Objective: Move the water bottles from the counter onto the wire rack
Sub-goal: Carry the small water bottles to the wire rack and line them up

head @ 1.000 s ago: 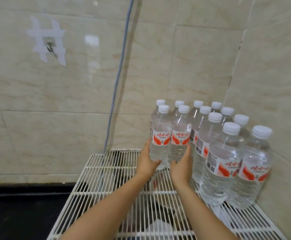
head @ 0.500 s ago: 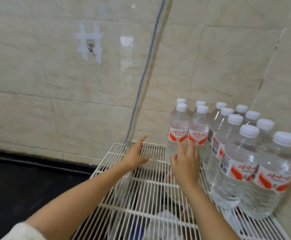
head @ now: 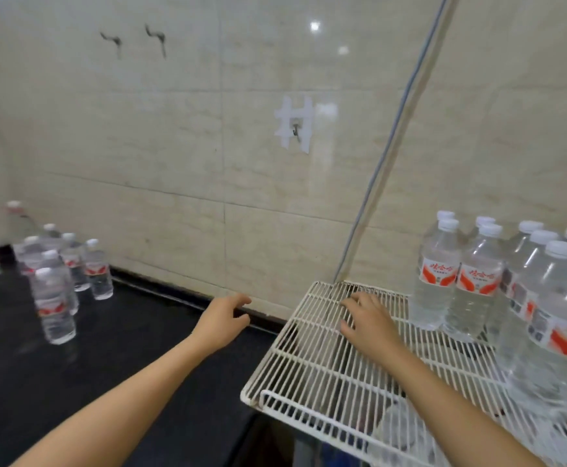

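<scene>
Several clear water bottles with white caps and red-white labels stand grouped on the right part of the white wire rack (head: pixel 312 362); the nearest to my hands is a bottle (head: pixel 435 274) at the group's left front. More water bottles (head: pixel 52 298) stand on the black counter (head: pixel 116 358) at the far left. My left hand (head: pixel 223 320) hovers empty over the counter, just left of the rack, fingers loosely curled. Above the rack's left part, my right hand (head: pixel 364 318) is empty with fingers spread, left of the bottle group.
A tiled wall runs behind the counter and rack. A grey cable (head: pixel 386 146) runs down the wall to the rack's back corner. A taped hook (head: pixel 295 128) and two dark hooks (head: pixel 155 37) are fixed on the wall. Things lie dimly under the rack.
Both hands let go of two bottles on the rack and drew back leftward. My view swung left, bringing the counter and its bottles into sight.
</scene>
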`<state>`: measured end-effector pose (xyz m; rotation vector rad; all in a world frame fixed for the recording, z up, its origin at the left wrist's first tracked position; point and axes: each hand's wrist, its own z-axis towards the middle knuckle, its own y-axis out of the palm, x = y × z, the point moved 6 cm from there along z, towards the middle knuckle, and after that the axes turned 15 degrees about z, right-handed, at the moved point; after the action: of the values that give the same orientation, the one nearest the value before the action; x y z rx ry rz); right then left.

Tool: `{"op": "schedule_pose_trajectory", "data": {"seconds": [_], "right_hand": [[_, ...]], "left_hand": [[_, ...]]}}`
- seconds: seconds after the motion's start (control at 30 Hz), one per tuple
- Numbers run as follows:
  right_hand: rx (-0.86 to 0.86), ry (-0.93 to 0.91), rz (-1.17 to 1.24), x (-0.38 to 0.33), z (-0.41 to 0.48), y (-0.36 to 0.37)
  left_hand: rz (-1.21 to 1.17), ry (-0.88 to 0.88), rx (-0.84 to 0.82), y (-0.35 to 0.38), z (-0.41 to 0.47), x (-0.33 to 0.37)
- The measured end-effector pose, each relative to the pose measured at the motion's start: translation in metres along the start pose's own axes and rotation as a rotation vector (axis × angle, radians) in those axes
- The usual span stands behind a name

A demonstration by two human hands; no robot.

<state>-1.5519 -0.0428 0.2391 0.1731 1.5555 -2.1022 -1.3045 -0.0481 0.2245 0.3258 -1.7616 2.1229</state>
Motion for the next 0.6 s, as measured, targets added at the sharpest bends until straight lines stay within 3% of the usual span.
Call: {"op": "schedule_pose_trajectory", "data": {"seconds": [0.27,0.6], "right_hand": [[-0.124,-0.188,0.133,-0.162,-0.034,0.069],[-0.369,-0.453,0.103,-0.364,-0.130,0.165]], "left_hand": [[0.310,-0.164,0.135,-0.085,-0.132,-0.128],[0.346,-0.558,0.213,-0.169,-0.346,-0.283]]}}
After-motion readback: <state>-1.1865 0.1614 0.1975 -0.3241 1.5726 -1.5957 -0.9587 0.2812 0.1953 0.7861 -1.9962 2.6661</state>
